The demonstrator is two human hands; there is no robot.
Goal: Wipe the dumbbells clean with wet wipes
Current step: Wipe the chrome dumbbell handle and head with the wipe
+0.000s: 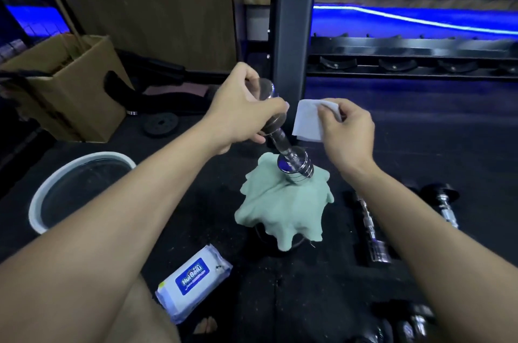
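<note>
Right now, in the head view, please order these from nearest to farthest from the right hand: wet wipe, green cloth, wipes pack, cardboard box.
From the right hand:
1. Wet wipe, pinched in its fingers.
2. Green cloth, just below, under the dumbbell.
3. Wipes pack, lower left on the floor.
4. Cardboard box, far left.

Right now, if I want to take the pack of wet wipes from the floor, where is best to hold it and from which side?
Grip the pack of wet wipes across its two long edges, coming from above. It lies flat and diagonal on the floor with nothing touching it, so turn the fingers to match that diagonal.
</note>
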